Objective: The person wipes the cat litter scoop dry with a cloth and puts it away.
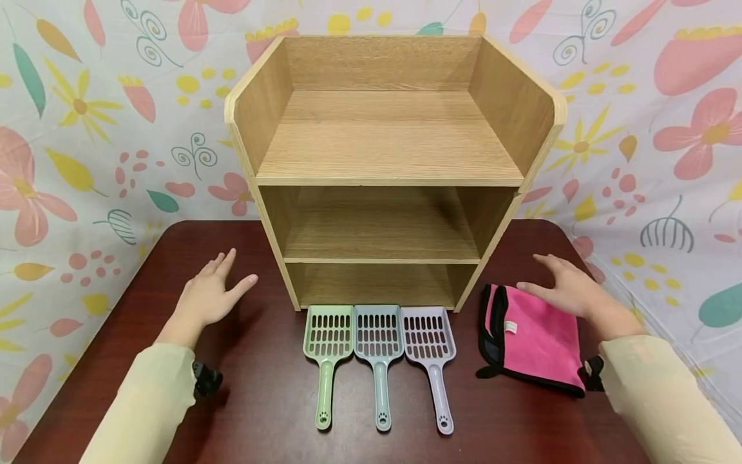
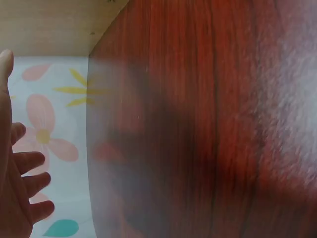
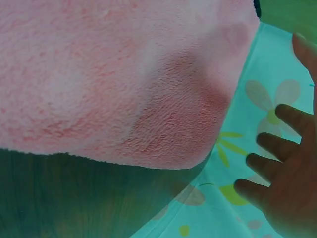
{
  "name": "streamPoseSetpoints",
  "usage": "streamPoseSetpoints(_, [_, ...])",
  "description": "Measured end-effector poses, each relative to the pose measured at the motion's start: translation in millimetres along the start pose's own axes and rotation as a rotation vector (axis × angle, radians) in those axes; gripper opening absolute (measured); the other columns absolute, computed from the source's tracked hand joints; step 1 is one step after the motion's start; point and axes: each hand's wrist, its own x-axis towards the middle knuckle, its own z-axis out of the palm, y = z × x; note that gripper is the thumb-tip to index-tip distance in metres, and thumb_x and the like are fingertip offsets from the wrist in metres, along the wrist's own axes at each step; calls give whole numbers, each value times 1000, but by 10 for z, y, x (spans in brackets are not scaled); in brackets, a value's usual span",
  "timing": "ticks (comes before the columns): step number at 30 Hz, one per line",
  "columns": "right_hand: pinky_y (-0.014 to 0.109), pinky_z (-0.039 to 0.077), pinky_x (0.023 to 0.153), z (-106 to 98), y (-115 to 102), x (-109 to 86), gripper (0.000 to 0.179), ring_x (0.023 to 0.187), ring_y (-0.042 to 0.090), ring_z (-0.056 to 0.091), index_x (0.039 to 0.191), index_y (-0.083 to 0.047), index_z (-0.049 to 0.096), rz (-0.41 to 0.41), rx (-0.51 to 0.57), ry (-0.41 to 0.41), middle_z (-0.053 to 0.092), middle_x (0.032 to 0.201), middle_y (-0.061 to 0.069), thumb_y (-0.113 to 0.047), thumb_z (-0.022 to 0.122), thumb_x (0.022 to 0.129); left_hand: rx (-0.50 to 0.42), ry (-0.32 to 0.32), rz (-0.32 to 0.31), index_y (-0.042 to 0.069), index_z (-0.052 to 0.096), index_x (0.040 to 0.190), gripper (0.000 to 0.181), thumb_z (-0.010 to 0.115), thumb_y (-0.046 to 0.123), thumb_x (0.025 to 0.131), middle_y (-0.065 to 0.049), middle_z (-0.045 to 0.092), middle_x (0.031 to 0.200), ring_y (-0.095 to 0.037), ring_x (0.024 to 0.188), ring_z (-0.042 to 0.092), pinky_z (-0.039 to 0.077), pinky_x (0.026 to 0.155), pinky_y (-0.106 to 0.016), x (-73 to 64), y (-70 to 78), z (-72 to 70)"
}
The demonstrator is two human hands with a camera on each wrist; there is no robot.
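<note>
My left hand (image 1: 210,293) hovers over the table's left part with fingers extended, holding nothing. On the other side, my right hand (image 1: 565,287) is held out above a folded pink cloth (image 1: 542,338) with black edging; its fingers are spread and grip nothing. Between the hands lie three litter scoops side by side: a green scoop (image 1: 326,390), a blue scoop (image 1: 381,390) and a pale purple scoop (image 1: 438,390). Their slotted heads point toward the wooden shelf (image 1: 388,182), handles toward me. In the right wrist view the pink cloth (image 3: 124,89) fills much of the picture, apart from the fingers.
The wooden shelf stands upright at the back of the dark red-brown table (image 1: 255,399), with a top tray and two compartments below. A floral-patterned sheet (image 1: 75,161) hangs behind and along both sides. Black wrist cameras sit at both cuffs.
</note>
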Motion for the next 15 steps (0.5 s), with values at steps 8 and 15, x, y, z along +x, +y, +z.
streamPoseSetpoints(8, [65,30,98,83,87,12,90,126,52,33,141,3,34,-35,3,-33,36,138,35,-57,65,80,-75,2,-5,4,22,150,87,32,68,91,-27,31,148,-46,135,29,27,103,-65,-32,75,60])
streamPoseSetpoints(15, [66,31,98,212,125,31,92,123,53,36,138,6,36,-65,-8,-73,40,134,37,-54,70,76,-176,4,-15,-4,32,144,86,37,64,92,-29,37,144,-45,133,33,29,106,-59,-127,144,146])
